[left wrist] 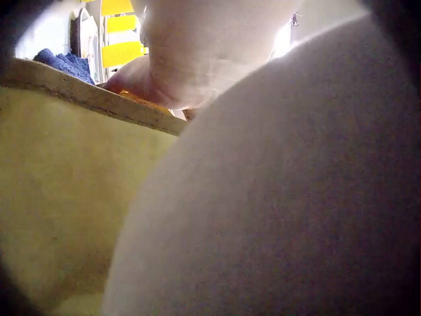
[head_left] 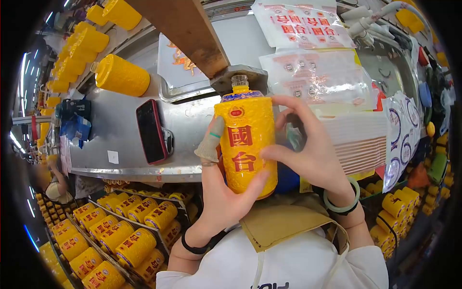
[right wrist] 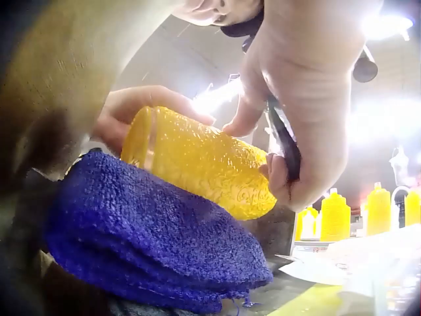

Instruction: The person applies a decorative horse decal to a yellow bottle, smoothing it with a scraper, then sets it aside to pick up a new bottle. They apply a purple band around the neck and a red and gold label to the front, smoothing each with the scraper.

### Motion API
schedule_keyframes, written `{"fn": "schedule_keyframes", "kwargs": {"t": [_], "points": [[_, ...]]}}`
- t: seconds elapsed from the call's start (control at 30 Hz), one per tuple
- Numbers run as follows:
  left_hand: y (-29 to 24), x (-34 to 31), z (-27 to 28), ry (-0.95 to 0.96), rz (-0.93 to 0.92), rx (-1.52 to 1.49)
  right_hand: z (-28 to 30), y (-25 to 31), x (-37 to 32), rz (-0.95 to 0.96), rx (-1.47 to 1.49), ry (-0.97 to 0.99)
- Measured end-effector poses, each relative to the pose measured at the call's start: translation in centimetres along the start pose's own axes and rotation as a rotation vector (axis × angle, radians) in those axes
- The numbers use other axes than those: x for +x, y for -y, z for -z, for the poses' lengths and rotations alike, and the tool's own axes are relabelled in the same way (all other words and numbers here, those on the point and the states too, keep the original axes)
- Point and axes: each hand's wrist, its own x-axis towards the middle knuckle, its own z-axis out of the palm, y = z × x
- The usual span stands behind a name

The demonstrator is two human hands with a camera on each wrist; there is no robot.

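Observation:
A yellow textured bottle (head_left: 245, 135) with red characters and a clear glass neck lies tilted across both hands in the head view. My left hand (head_left: 219, 197) grips its left side and lower end, thumb across the front; a grey cover with a teal band wraps one finger. My right hand (head_left: 313, 149) holds the right side, thumb on the label face and index finger at the shoulder. A thin dark piece (right wrist: 287, 141) sits within the right hand's curled fingers; I cannot tell what it is. A blue towel (right wrist: 158, 237) lies under the bottle. The left wrist view shows mostly cloth.
A wooden beam (head_left: 185, 33) with a metal end stands just beyond the bottle's neck. Sticker sheets (head_left: 313, 79) lie at right on the metal table (head_left: 115, 130). A phone (head_left: 151, 131) and another yellow bottle (head_left: 122, 75) are at left. Crates of yellow bottles (head_left: 137, 245) stand below.

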Motion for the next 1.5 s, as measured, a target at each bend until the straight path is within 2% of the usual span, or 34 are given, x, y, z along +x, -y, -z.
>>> {"fn": "schedule_keyframes", "kwargs": {"t": [0.03, 0.07, 0.13, 0.27, 0.33, 0.47, 0.53, 0.57, 0.6, 0.77, 0.8, 0.87, 0.93, 1.0, 1.03, 1.07, 1.13, 1.2, 1.27, 1.33, 1.43, 1.5], "points": [[-0.1, 0.0, -0.1, -0.011, 0.076, -0.065, -0.1, 0.0, -0.1, -0.045, 0.014, -0.004], [0.0, 0.0, -0.1, -0.008, 0.076, -0.064, 0.0, 0.0, -0.1, -0.046, 0.015, -0.007], [0.4, 0.1, -0.1, -0.016, -0.023, 0.097, 0.1, 0.0, 0.1, -0.080, 0.034, 0.012], [0.0, 0.3, -0.7, -0.033, -0.038, -0.020, 0.4, 0.0, 0.0, -0.045, 0.007, 0.047], [-0.4, 0.6, -0.7, 0.002, -0.027, -0.057, 0.0, -0.4, -0.3, 0.021, 0.206, -0.102], [-0.2, 0.5, -1.0, -0.026, -0.076, 0.004, 0.2, 0.0, -0.7, 0.138, 0.244, -0.241], [0.4, 0.4, -1.0, -0.036, -0.108, 0.092, 1.7, 1.0, -1.2, 0.171, 0.006, 0.068], [0.3, 0.4, -1.0, -0.037, -0.107, 0.092, 1.6, 1.2, -0.8, 0.333, -0.140, 0.068], [0.1, 0.4, -1.2, -0.041, -0.132, 0.095, 1.4, 1.4, -0.6, 0.332, -0.140, 0.067], [0.3, 0.2, -1.0, -0.029, -0.117, 0.105, 1.4, 1.5, 0.1, 0.513, -0.324, -0.168], [0.3, 0.2, -1.0, -0.031, -0.131, 0.103, 1.4, 1.6, 0.0, 0.513, -0.322, -0.169], [0.2, 0.3, -1.0, -0.031, -0.144, 0.100, 1.4, 1.9, -0.5, 0.438, -0.179, -0.016], [-0.3, 0.3, -0.7, 0.026, -0.089, 0.034, 1.4, 1.5, -0.2, 0.468, -0.268, -0.005], [-1.2, 0.2, -0.7, 0.065, -0.086, -0.061, 1.5, 1.1, 0.1, 0.541, -0.382, -0.237], [-1.4, 0.1, -0.6, 0.101, -0.079, -0.153, 1.6, 0.7, 0.2, 0.593, -0.380, -0.292], [-1.2, 0.1, -0.4, 0.099, -0.079, -0.151, 1.8, 0.5, -0.1, 0.594, -0.378, -0.291], [-0.1, 0.2, -0.1, -0.015, -0.049, -0.352, 2.0, 0.2, -1.3, 0.732, -0.412, -0.220], [0.6, 0.1, 0.6, -0.011, -0.027, -0.282, 1.9, -0.7, -2.6, 0.772, -0.415, -0.170], [0.5, 0.1, 0.7, -0.006, 0.102, -0.397, 1.6, -1.6, -3.8, 0.923, -0.475, -0.051], [0.6, 0.0, 0.9, 0.001, 0.110, -0.419, 1.4, -1.8, -4.9, 0.969, -0.486, -0.007], [0.9, -0.1, 1.0, 0.010, 0.120, -0.466, 1.5, -1.0, -4.9, 0.934, -0.471, 0.053], [0.7, -0.1, 1.0, 0.011, 0.120, -0.494, 0.7, -0.8, -3.6, 0.707, -0.306, -0.038]]}}
